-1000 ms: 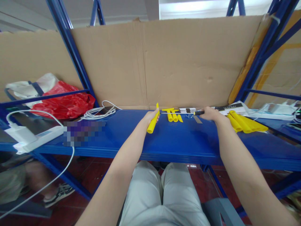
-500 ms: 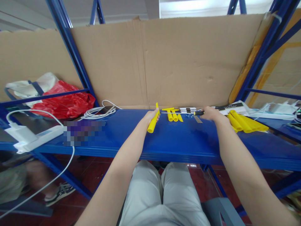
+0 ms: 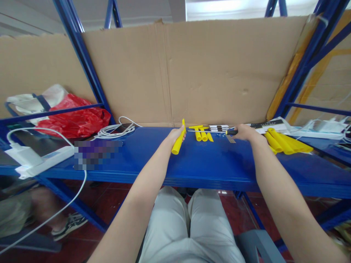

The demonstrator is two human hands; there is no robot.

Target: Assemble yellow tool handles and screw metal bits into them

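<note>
My left hand [image 3: 175,136] is closed round a long yellow plastic piece [image 3: 178,140], held tilted above the blue shelf [image 3: 208,164]. My right hand [image 3: 245,132] grips the dark handle of a screwdriver [image 3: 216,132]. Its thin metal shaft runs left, and the tip meets the upper end of the yellow piece. Behind the shaft, several small yellow T-shaped pieces [image 3: 202,133] lie on the shelf. A small grey metal plate [image 3: 230,139] rests beside my right hand.
A pile of long yellow pieces [image 3: 285,144] lies at the right. Coiled white cable [image 3: 116,130] and a white power strip [image 3: 41,160] sit at the left, near a red bag [image 3: 74,119]. Cardboard [image 3: 192,73] backs the shelf. Another person's shoe [image 3: 70,224] shows below left.
None to speak of: both hands keep their hold, and the screwdriver has shifted only very slightly.
</note>
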